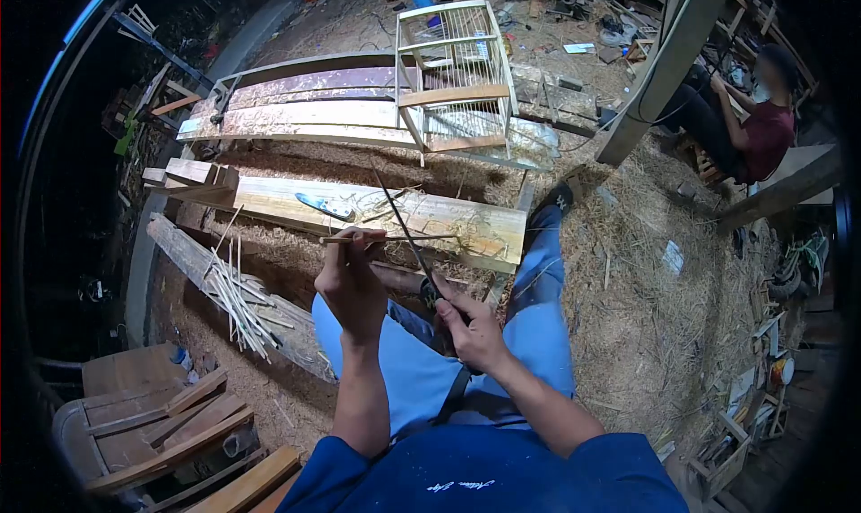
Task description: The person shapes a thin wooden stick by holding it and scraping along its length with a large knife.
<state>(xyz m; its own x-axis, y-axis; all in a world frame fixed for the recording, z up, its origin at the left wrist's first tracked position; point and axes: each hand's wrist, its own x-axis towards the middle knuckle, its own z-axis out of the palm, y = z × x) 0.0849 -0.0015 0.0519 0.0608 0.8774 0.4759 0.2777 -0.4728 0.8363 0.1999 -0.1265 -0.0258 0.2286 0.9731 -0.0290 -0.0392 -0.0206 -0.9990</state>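
My left hand (348, 284), fingers closed, pinches a thin wooden stick (436, 237) that points to the right. My right hand (471, 334) is wrapped around the dark handle of a long, narrow-bladed knife (393, 206). Its blade slants up and left, crossing the stick in view; whether they touch I cannot tell. Beyond both hands lies a thick pale plank (484, 229) strewn with shavings. A blue-and-white flat object (325, 206) rests on that plank. To the left, several slim sticks (238, 307) are piled on a weathered board (184, 246).
A barred wooden frame (455, 94) stands on the far bench of planks (296, 114). Right of it rises a wooden post (662, 69), with a seated person (762, 136) beyond. A wooden chair (126, 414) is at lower left. Shavings cover the ground (637, 334).
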